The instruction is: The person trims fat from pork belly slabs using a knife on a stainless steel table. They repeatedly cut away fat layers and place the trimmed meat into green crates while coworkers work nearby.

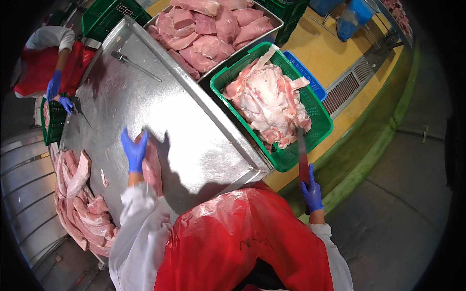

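My left hand (134, 151), in a blue glove, is over the steel table with thumb and fingers apart. It lies against the left side of a long pink piece of meat (153, 167), which it does not appear to grip. My right hand (312, 193), also blue-gloved, is closed around a knife (303, 162) off the table's right side. The knife's blade points away from me, its tip at the near right part of a green basket (320, 127). Pale fat and meat trimmings (264, 99) are heaped in that basket.
A metal tray (277, 22) of large meat pieces stands at the far side. A sharpening steel (136, 65) rests on the steel table (116, 97). Meat strips (85, 208) are piled at left. Across the table, a co-worker's gloved hand (54, 85) shows beside a green crate (54, 121).
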### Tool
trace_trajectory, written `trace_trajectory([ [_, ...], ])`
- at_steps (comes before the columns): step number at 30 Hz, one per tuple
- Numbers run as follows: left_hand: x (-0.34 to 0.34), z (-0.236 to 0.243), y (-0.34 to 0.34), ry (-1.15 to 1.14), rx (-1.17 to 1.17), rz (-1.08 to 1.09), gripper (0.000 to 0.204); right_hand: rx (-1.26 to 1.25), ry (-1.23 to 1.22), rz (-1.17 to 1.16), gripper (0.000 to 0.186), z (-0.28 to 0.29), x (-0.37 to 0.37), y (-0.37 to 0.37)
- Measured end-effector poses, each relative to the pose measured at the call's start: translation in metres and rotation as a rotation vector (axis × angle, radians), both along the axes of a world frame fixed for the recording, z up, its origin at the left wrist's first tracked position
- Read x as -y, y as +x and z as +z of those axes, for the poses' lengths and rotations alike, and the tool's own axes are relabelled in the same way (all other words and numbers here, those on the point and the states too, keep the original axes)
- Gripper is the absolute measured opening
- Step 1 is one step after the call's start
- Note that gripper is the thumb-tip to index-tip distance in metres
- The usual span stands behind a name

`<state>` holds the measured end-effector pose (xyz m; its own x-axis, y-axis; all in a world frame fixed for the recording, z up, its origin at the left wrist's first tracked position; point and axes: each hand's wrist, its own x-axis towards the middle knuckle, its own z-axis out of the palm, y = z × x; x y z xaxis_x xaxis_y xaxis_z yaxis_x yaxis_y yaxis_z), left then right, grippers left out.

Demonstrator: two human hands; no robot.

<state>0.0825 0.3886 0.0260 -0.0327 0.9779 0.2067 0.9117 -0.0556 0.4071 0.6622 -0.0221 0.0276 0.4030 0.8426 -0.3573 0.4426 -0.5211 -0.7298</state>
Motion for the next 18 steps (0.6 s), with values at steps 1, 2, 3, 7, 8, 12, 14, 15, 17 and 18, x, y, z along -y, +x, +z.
trace_trajectory([
  [1,0.040,0.008,-0.016,-0.140,-0.182,0.089,0.107,0.010,-0.044,0.018,0.082,0.006,-0.006,-0.002],
  [2,0.076,0.014,-0.027,-0.272,-0.282,0.175,0.118,0.023,-0.086,0.040,0.083,0.015,-0.013,-0.003],
  [3,0.113,-0.002,-0.062,-0.341,-0.145,0.284,0.120,0.007,-0.068,0.072,0.083,0.023,-0.025,-0.005],
  [7,0.151,-0.003,-0.071,-0.546,0.260,0.222,0.128,0.016,0.003,0.181,0.085,0.028,-0.048,-0.001],
  [8,0.156,-0.007,-0.061,-0.378,-0.050,0.087,0.122,0.023,0.023,0.226,0.086,0.024,-0.054,0.000],
  [12,0.128,0.033,-0.005,-0.645,-0.023,0.320,0.092,0.074,0.065,0.301,0.086,0.026,-0.063,0.000],
  [14,0.141,0.000,-0.032,-0.587,0.766,0.244,0.084,0.043,0.088,0.315,0.086,0.031,-0.069,-0.002],
  [15,0.144,-0.012,-0.041,-0.534,1.155,0.181,0.080,0.034,0.086,0.312,0.085,0.033,-0.067,-0.003],
  [17,0.136,0.021,0.013,-0.453,1.324,0.031,0.067,0.019,0.080,0.291,0.084,0.032,-0.059,-0.005],
  [18,0.125,0.024,0.024,-0.531,1.449,0.039,0.065,0.019,0.072,0.290,0.084,0.030,-0.056,-0.004],
])
